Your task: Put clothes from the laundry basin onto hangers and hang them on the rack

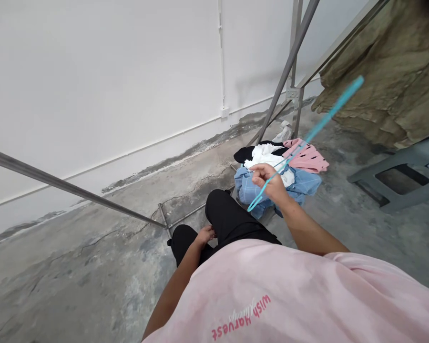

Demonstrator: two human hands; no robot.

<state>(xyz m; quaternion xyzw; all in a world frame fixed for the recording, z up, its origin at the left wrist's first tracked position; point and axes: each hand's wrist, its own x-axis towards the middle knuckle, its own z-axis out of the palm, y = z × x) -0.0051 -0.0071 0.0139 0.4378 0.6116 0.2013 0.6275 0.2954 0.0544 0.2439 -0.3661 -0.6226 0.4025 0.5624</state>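
A turquoise clothes hanger [329, 114] slants up and to the right, held in my right hand [270, 183] with the thumb and fingers closed around it. Behind and below that hand lies a heap of clothes on the floor, with a blue checked garment [248, 183], a white garment [266, 153], a pink garment with dark marks [312, 159] and a black piece [243, 155]. My left hand [205, 234] rests low between my knees, against the black trousers [232, 219]. Its fingers look curled together, and no object shows in them.
A metal pole [75, 190] runs down at left to a floor-level frame [168, 224]. Another metal frame [289, 62] rises behind the clothes. At right stand a grey plastic stool [400, 178] and a draped brownish cloth [386, 76]. A white wall [110, 71] spans the back.
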